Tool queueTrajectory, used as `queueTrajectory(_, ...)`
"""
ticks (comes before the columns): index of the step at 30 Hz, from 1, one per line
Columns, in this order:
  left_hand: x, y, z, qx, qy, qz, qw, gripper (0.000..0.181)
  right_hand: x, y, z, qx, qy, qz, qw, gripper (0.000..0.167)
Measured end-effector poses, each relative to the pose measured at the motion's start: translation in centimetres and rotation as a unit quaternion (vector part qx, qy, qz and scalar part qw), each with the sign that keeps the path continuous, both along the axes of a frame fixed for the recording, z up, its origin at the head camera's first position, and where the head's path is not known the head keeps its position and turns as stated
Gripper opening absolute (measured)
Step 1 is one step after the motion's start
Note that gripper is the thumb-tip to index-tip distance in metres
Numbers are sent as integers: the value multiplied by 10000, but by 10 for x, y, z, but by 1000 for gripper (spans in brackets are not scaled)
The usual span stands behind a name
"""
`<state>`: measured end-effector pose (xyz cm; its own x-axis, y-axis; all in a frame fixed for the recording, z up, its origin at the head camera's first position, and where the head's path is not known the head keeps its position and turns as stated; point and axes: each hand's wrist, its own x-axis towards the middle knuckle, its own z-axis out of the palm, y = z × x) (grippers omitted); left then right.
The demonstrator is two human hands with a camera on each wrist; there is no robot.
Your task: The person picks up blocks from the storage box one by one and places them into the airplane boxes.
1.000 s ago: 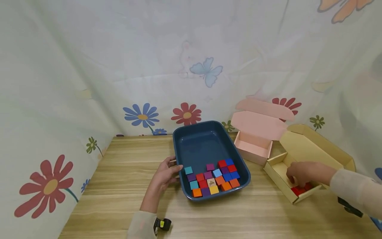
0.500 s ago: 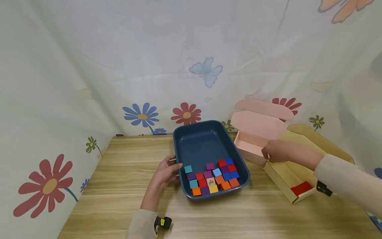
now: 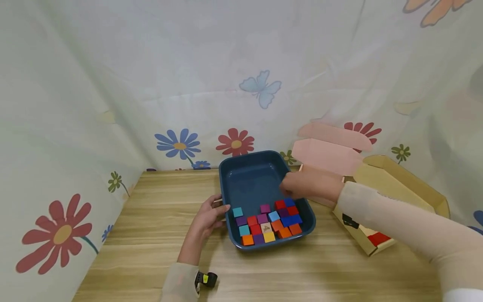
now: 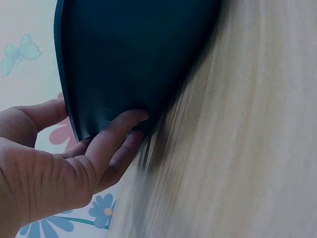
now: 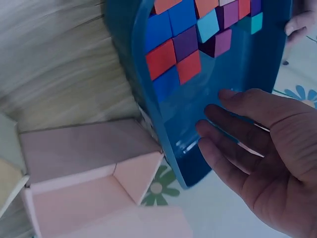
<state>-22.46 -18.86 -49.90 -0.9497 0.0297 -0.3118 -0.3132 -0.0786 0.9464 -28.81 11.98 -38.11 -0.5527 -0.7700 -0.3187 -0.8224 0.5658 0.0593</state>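
Observation:
My left hand [image 3: 206,219] grips the left side of the dark blue tray [image 3: 247,184], thumb at the rim and fingers against the outer wall, as the left wrist view shows. Several coloured cubes [image 3: 266,227] lie in the tray's near half, one of them marked with a 4. Over the tray's right side hovers my right hand [image 3: 311,184]. In the right wrist view its fingers are loosely bent and hold nothing, apart from the nearby red cubes [image 5: 189,68] and blue cubes [image 5: 182,17]. Red pieces [image 3: 377,239] lie in the near end of the yellow box [image 3: 356,237].
A pink box [image 3: 328,155] with its lid up stands right of the tray, partly hidden by my right arm. The yellow box's raised lid [image 3: 396,188] leans back beside it. A flowered curtain [image 3: 188,96] hangs behind the wooden table [image 3: 151,235].
My right hand has moved left from inside the yellow box, past the pink box, to above the tray. My left hand stays on the tray's side.

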Motion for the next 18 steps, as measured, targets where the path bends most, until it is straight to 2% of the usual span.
queueTrajectory(3, 0, 0, -1, -4, -9, -22, 10000, 62, -7, -13, -10, 199, -189, -64, 9996, 8)
queueTrajectory(8, 1, -1, -1, 53, -40, 1, 10000, 63, -10, -26, -26, 591, -400, -355, 9968, 22)
queueTrajectory(11, 1, -1, 0, 93, 2, 6, 10000, 63, -11, -33, -35, 719, -453, -429, 9955, 21)
queueTrajectory(18, 1, 1, 1, 40, 7, 5, 10000, 63, -15, -43, -47, 1055, -217, -285, 9938, 18)
